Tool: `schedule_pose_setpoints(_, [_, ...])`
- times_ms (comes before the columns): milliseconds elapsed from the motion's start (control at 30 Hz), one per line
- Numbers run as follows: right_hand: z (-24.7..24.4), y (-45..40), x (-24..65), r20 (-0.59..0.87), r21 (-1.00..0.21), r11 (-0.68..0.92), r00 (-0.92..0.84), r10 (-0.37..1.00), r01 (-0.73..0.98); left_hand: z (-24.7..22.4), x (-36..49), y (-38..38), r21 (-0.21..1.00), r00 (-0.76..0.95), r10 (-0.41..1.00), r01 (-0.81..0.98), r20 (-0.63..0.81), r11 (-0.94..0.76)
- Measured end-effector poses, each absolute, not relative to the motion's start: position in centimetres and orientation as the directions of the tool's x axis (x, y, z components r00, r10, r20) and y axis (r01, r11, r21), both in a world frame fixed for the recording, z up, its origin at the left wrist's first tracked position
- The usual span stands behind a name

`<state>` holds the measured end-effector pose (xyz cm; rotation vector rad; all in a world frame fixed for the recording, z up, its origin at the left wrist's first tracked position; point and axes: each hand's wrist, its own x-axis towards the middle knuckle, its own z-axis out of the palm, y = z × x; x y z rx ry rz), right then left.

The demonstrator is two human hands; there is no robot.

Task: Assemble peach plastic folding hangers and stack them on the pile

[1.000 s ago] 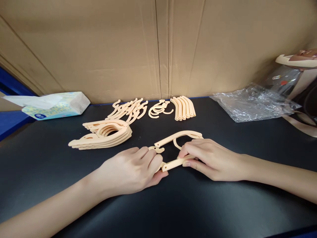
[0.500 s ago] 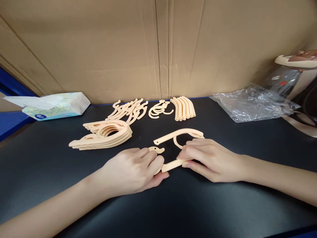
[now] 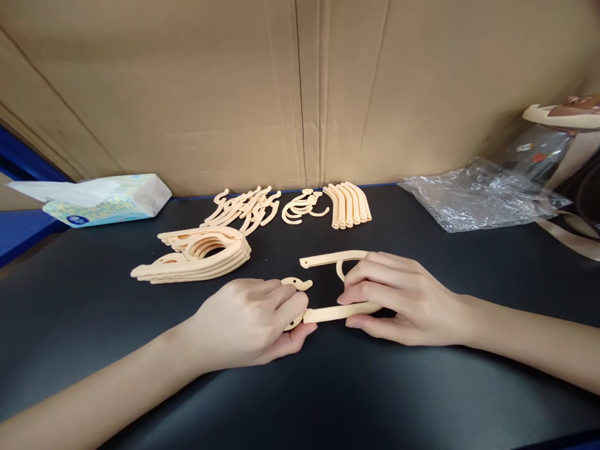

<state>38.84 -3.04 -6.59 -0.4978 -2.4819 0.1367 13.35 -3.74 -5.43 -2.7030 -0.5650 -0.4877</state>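
Near the middle of the black table, my left hand point(image 3: 257, 322) is closed on a beige curved piece point(image 3: 296, 284) with small holes; its other edge shows below the fingers. My right hand point(image 3: 403, 300) grips a beige hinged frame by its curved end. One arm of the frame point(image 3: 323, 260) points left above, its holed tip free. The lower arm point(image 3: 330, 313) reaches my left fingertips and touches the curved piece there. My right fingers cover the joint of the frame and part of a thin hook.
A stack of beige folded hangers point(image 3: 201, 265) lies at left. Behind are loose curved pieces point(image 3: 257, 206), hooks point(image 3: 300, 206) and a row of arms point(image 3: 347, 203). A tissue pack point(image 3: 112, 200) is back left; a clear plastic bag point(image 3: 482, 197) and a strap bag point(image 3: 581, 156) are right.
The frame in my right hand has turned, its upper arm now lying flatter and its tip further right. My right fingers have shifted on it. My left hand has barely moved.
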Motion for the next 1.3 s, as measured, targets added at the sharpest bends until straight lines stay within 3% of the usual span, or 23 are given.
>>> schedule_pose_setpoints(167, [-6.2,-3.0,39.1,0.641,-0.182,0.858,-0.604,0.474,0.480,-5.4,13.4,-3.6,-0.260,0.856,0.320,0.444,0.405,-0.857])
schedule_pose_setpoints(333, [-6.1,-2.5,39.3,0.584,-0.260,0.795,-0.566,0.582,0.549,-5.4,13.5,-3.5,-0.260,0.851,0.325,0.452,0.412,-0.854])
schedule_pose_setpoints(600, [-6.5,-2.4,39.2,0.536,-0.308,0.782,-0.580,0.613,0.542,-5.5,13.2,-3.7,-0.282,0.867,0.315,0.436,0.386,-0.855])
schedule_pose_setpoints(1000, [-6.4,-2.2,39.1,0.471,-0.329,0.684,-0.515,0.716,0.651,-5.0,13.5,-3.6,-0.063,0.920,0.221,0.254,0.325,-0.965])
schedule_pose_setpoints(1133, [-6.6,-2.1,39.2,0.460,-0.326,0.666,-0.503,0.731,0.671,-5.0,13.6,-3.5,-0.083,0.909,0.249,0.291,0.333,-0.953])
schedule_pose_setpoints(1300, [-6.7,-2.0,39.2,0.438,-0.362,0.648,-0.491,0.753,0.671,-5.0,13.7,-3.7,-0.197,0.905,0.272,0.347,0.328,-0.917])
